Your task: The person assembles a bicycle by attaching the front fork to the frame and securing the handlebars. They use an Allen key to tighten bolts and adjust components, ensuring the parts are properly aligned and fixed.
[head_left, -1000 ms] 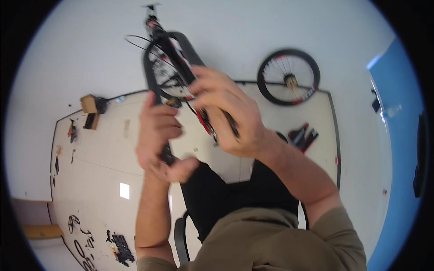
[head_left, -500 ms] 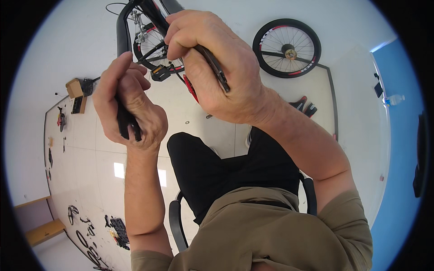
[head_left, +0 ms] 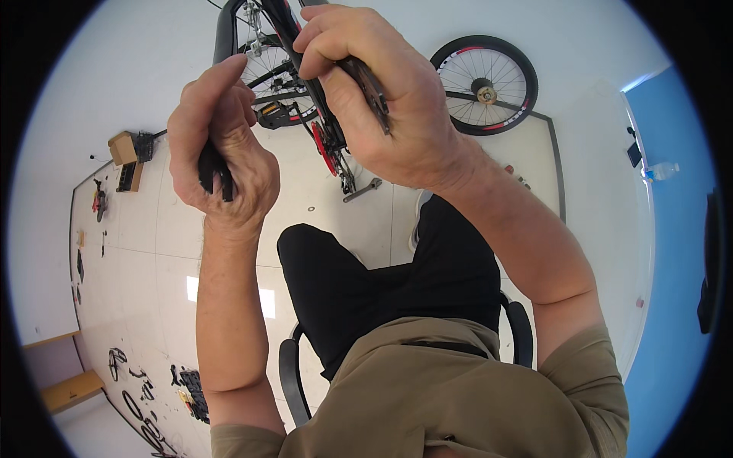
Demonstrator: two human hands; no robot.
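Note:
My left hand [head_left: 233,145] is curled around one black, slot-ended arm [head_left: 216,172] of a bicycle fork. The fork's other black arm [head_left: 368,90] is gripped in my right hand [head_left: 382,99], and its slotted tip pokes out toward my wrist. Between and beyond my hands runs the black bicycle frame [head_left: 309,72], partly hidden by my right hand. A red chainring [head_left: 322,151], a chain, and a pedal [head_left: 276,114] show on it. The fork's upper end runs out of the picture at the top.
An open-end wrench [head_left: 362,191] and a small ring [head_left: 311,208] lie on the tiled floor. A loose wheel with a cassette [head_left: 482,90] is at the far right. Open boxes [head_left: 126,156] and scattered parts are at the left. I sit in a chair with black armrests [head_left: 292,374].
Both hands have moved slightly upward in the picture, still gripping the fork. The frame has shifted right and lower, showing more of the red chainring and chain. The wrench shows more fully.

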